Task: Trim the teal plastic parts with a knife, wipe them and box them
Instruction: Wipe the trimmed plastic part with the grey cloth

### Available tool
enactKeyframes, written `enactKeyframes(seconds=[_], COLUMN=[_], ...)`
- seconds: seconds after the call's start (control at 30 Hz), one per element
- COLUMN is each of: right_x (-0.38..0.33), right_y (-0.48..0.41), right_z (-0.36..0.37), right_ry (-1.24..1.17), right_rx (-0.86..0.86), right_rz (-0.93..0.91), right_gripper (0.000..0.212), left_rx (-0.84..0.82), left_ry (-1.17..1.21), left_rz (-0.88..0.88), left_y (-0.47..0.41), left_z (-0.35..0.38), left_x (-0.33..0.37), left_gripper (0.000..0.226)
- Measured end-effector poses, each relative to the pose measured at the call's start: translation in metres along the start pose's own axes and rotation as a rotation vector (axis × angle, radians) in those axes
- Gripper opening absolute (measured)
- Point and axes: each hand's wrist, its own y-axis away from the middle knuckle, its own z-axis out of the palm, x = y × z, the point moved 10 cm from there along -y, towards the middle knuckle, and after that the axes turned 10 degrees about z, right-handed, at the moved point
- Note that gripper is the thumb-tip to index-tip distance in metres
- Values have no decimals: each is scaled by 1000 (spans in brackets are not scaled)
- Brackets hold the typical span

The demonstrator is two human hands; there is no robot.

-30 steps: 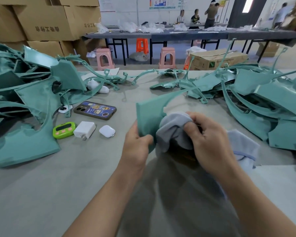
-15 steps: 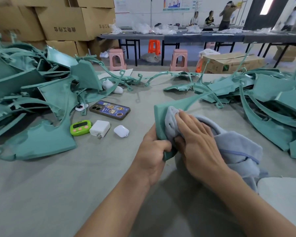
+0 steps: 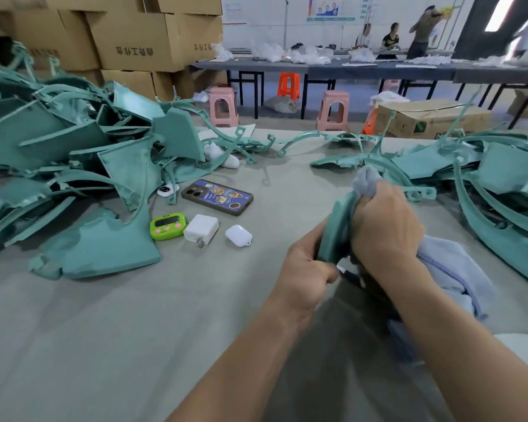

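A teal plastic part [image 3: 336, 233] stands on edge above the grey table, with a long curved arm running away to the right. My left hand [image 3: 302, 269] grips its lower edge. My right hand [image 3: 384, 226] is closed on a pale blue cloth [image 3: 448, 269] and presses it against the part; a bunch of cloth sticks out above my fist. A small dark tip shows between my hands; I cannot tell what it is. Heaps of teal parts lie at the left [image 3: 73, 166] and at the right [image 3: 500, 184].
On the table [image 3: 104, 330] left of my hands lie a phone [image 3: 217, 197], a green timer [image 3: 167, 226], a white charger [image 3: 201, 229] and a white earbud case [image 3: 239, 236]. Cardboard boxes [image 3: 134, 41] are stacked at the back left. Stools, a long bench and people are beyond.
My right hand has slid the cloth up along the part and closed into a fist around it. The part has turned more edge-on. My left hand keeps its grip.
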Motion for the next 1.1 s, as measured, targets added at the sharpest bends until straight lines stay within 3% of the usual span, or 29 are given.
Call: enactKeyframes(seconds=[0.1, 0.17, 0.27, 0.4, 0.5, 0.6, 0.7, 0.8, 0.9, 0.97, 1.03, 1.1], right_x=[24, 25, 7, -19, -24, -25, -23, -9, -4, -12, -25, -31], right_y=[-12, -15, -1, 55, 74, 68, 56, 42, 35, 39, 48, 52], right_z=[1, 1, -3, -1, -1, 1, -1, -7, -8, -8, -11, -13], right_ry=[-85, -165, -272, -447, -501, -451, -319, -276, -300, -356, -413, -466], right_rx=[-51, -108, -242, -482, -548, -544, -423, -326, -291, -301, -321, -344], right_rz=[181, 176, 17, -237, -309, -282, -232, -105, -5, -12, -83, -126], right_gripper=[42, 38, 33, 18, 24, 24, 19, 13, 26, 23, 16, 14], left_rx=[-24, -28, 13, 66, 27, 64, 115, 140, 140, 152, 139, 112], left_ry=[-139, -261, -289, -294, -210, -71, -1, -88, -341, -479, -411, -348], left_rz=[98, 167, 172, -11, -108, -217, -240, -168, -100, -95, -185, -238], left_y=[-3, -6, -6, -8, -8, -1, 0, -9, -15, -16, -13, -12], left_z=[2, -1, -7, -28, -37, -32, -27, -35, -39, -37, -35, -34], left_x=[4, 8, 6, -4, -5, -6, 1, 16, 28, 30, 19, 12], left_gripper=[92, 95, 88, 42, 39, 49, 36, 28, 39, 48, 62, 58])
